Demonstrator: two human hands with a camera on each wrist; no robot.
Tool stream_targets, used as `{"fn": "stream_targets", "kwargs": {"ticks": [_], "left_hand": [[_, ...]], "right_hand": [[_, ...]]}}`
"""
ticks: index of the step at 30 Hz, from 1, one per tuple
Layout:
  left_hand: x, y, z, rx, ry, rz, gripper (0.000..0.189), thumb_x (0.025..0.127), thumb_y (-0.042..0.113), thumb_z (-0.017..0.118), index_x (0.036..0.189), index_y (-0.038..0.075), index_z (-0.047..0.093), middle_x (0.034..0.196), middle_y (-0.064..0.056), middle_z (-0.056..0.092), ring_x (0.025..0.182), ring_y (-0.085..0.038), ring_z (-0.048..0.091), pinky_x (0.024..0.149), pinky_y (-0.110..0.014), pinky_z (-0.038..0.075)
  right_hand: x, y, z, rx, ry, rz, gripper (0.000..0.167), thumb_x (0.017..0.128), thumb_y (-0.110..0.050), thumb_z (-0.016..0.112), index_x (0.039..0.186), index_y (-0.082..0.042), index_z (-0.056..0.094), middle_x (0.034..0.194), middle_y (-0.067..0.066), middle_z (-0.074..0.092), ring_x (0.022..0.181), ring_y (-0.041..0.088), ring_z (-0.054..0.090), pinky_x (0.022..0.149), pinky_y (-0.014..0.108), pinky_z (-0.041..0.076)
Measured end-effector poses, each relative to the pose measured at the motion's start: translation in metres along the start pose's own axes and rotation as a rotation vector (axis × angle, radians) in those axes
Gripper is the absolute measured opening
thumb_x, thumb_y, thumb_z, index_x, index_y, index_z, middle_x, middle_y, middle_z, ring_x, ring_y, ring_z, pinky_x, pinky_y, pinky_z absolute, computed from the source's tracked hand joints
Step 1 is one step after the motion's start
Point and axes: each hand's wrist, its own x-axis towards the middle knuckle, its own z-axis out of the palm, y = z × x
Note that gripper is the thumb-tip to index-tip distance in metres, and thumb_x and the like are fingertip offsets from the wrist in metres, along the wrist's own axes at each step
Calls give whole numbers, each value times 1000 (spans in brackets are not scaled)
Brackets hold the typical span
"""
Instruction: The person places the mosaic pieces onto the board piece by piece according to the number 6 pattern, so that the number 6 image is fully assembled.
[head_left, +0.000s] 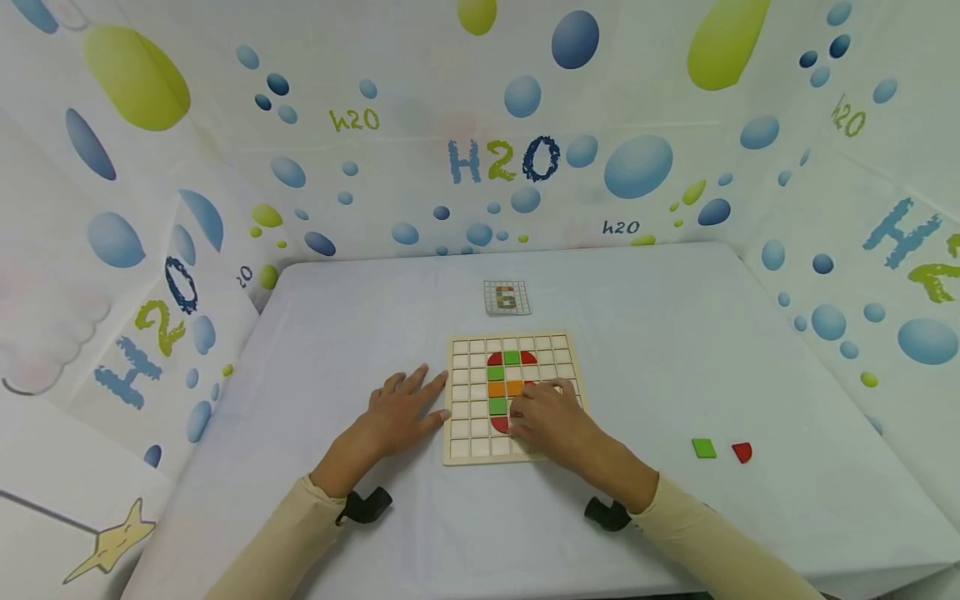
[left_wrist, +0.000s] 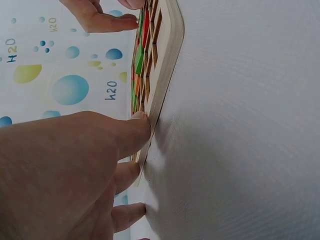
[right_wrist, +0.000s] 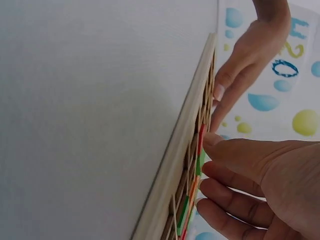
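A pale wooden grid board [head_left: 459, 435] lies on the table, with red, green and orange tiles [head_left: 497, 389] set in its cells. My left hand [head_left: 397, 412] is spread at the board's left edge, its thumb [left_wrist: 137, 127] touching the rim and the other fingers reaching along that side. My right hand [head_left: 551, 421] is over the board's right part, fingers bent down to the cells. Beside the lower red rounded tile [right_wrist: 201, 137], its thumb and index finger pinch a green square tile [right_wrist: 200, 162] low at the grid. The hand covers several cells in the head view.
A small pattern card [head_left: 507, 297] lies behind the board. To the right, a loose green square tile [head_left: 703, 448] and a red quarter-round tile [head_left: 742, 452] lie on the white tablecloth [head_left: 660, 358]. Printed curtains stand at the back and sides.
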Motion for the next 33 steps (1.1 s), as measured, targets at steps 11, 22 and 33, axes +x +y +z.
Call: {"fn": "stream_targets", "kwargs": {"ticks": [11, 22, 33], "left_hand": [[-2, 5, -8, 14, -18, -13, 68, 109, 48, 53, 168, 20, 33, 173, -20, 26, 153, -53, 28, 117, -74, 29], [-3, 2, -4, 12, -26, -13, 69, 108, 48, 54, 168, 20, 32, 173, -20, 27, 153, -54, 28, 115, -75, 30], [-2, 2, -4, 26, -6, -3, 69, 108, 48, 55, 167, 20, 34, 172, -20, 28, 152, -54, 30, 114, -75, 32]], "right_hand": [[-22, 36, -26, 42, 2, 144, 25, 92, -31, 84, 110, -14, 76, 107, -2, 72, 116, 25, 67, 111, 61, 37], [-83, 103, -44, 104, 237, 53, 26, 86, -12, 88, 108, -9, 75, 102, 3, 74, 99, 24, 72, 90, 54, 51], [-135, 146, -62, 174, 224, 262, 31, 92, -19, 84, 117, -4, 74, 114, 13, 73, 109, 38, 69, 89, 59, 57]]}}
